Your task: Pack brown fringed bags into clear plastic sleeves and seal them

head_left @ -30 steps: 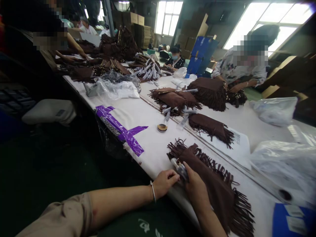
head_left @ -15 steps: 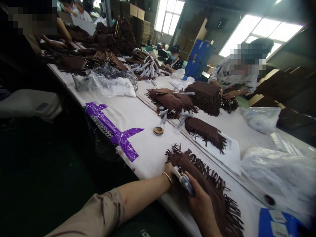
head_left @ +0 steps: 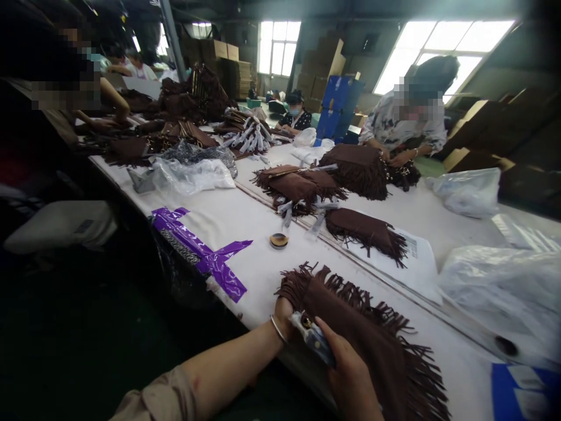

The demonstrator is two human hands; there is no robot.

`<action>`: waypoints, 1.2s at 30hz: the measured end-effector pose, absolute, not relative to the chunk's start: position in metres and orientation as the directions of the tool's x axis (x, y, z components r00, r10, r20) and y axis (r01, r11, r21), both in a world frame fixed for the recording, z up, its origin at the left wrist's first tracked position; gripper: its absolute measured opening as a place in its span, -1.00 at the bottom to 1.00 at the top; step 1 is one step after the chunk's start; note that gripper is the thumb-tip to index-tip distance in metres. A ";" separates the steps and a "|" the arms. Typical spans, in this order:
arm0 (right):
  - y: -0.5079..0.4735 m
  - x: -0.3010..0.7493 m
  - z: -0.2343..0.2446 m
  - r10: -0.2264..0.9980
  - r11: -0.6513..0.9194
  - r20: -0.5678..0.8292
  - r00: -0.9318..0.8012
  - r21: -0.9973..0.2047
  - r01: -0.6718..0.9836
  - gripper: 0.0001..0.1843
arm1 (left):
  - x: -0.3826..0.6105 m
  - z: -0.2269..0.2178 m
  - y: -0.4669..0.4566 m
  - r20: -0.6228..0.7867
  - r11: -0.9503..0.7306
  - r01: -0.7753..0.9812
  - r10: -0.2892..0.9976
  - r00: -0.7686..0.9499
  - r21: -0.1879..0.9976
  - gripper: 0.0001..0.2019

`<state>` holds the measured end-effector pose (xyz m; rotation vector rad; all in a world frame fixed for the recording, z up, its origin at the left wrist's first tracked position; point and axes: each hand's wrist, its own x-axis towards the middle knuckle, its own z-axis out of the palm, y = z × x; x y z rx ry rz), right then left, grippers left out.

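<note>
A dark brown fringed bag (head_left: 355, 327) lies along the near edge of the table, its long fringe spread to the right. My left hand (head_left: 284, 310), with a bangle at the wrist, reaches in at the bag's left end. Its fingers are hidden by the brown material. My right hand (head_left: 346, 365) is closed around a small grey-blue object with a pale end (head_left: 316, 342), whose exact kind I cannot make out. A round brass-coloured part (head_left: 307, 321) shows at that end, close to my left wrist.
Beyond the bag are a small round dish (head_left: 279, 240), purple tape (head_left: 214, 263) on the table edge and another fringed bag (head_left: 366, 231). Clear plastic bags (head_left: 504, 286) lie at right. A co-worker (head_left: 405, 126) handles brown pieces across the table; another person's arm (head_left: 114, 105) is at far left.
The view has shifted, so the near bag and both hands appear slightly lower and further left. My right hand keeps its hold on the grey-blue object beside my left wrist.
</note>
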<state>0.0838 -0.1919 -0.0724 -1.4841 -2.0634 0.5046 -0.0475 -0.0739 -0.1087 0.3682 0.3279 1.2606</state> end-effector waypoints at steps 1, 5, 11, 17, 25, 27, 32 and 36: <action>-0.192 0.085 -0.071 0.949 0.315 0.206 -0.239 -0.597 0.737 -0.24 | -0.046 -0.108 -0.074 -0.053 0.271 -0.865 0.960 0.275 0.423 -0.49; -0.191 0.089 -0.072 0.948 0.318 0.216 -0.234 -0.607 0.729 -0.23 | -0.044 -0.103 -0.070 -0.078 0.302 -0.872 0.952 0.296 0.386 -0.52; -0.189 0.093 -0.086 0.916 0.400 0.262 -0.304 -0.540 0.740 -0.13 | -0.061 -0.100 -0.058 0.023 0.209 -0.763 0.959 0.282 0.612 -0.51; -0.194 0.070 -0.115 0.854 0.508 0.342 -0.392 -0.381 0.773 -0.13 | -0.061 -0.103 -0.064 0.170 -0.046 -0.305 0.902 0.396 0.951 -0.50; -0.219 0.082 -0.131 0.810 0.560 0.277 -0.517 -0.103 0.822 -0.26 | -0.047 -0.102 -0.083 0.176 -0.630 0.591 0.745 0.644 0.504 -0.41; -0.226 0.097 -0.132 0.797 0.558 0.297 -0.526 -0.028 0.830 -0.30 | -0.046 -0.101 -0.084 0.176 -0.618 0.610 0.759 0.626 0.496 -0.44; -0.214 0.122 -0.119 0.788 0.568 0.320 -0.526 -0.047 0.822 -0.37 | -0.034 -0.105 -0.079 0.190 -0.625 0.643 0.766 0.615 0.443 -0.47; -0.198 0.123 -0.111 0.798 0.555 0.338 -0.499 -0.088 0.827 -0.38 | -0.027 -0.103 -0.070 0.188 -0.635 0.664 0.763 0.618 0.394 -0.48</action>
